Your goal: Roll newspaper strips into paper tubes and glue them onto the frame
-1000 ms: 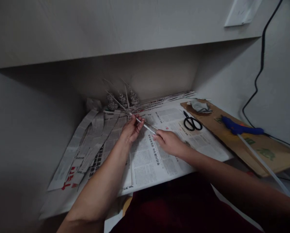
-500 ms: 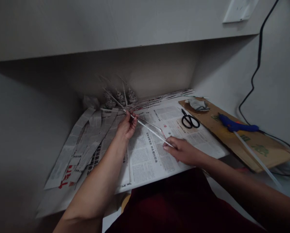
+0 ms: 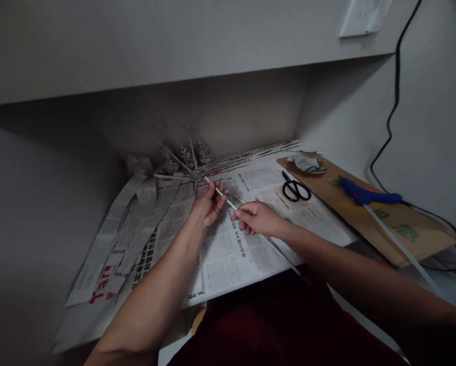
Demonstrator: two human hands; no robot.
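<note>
Over the newspaper sheet, my left hand (image 3: 208, 204) pinches a thin white rolled-paper stick (image 3: 230, 203) near its upper end. My right hand (image 3: 257, 218) grips the same stick lower down, with the fingers closed round it. The stick slants from upper left to lower right, and its tail runs past my right hand toward the table's front edge. Just beyond my left fingertips lies a small hub of crossed paper sticks (image 3: 195, 175), its spokes fanning outward. Whether the held stick's end touches this hub I cannot tell.
Newspaper strips (image 3: 134, 223) lie at the left. Three woven cones (image 3: 185, 155) and a bundle of paper sticks (image 3: 258, 151) are at the back. Black scissors (image 3: 296, 190) lie right, beside cardboard (image 3: 391, 223) bearing a crumpled wad (image 3: 307, 163) and a blue glue gun (image 3: 367, 194).
My right hand has slid up and left, closer to my left hand. The stick's upper end now shows apart from the hub's middle, and more of its tail trails toward the front.
</note>
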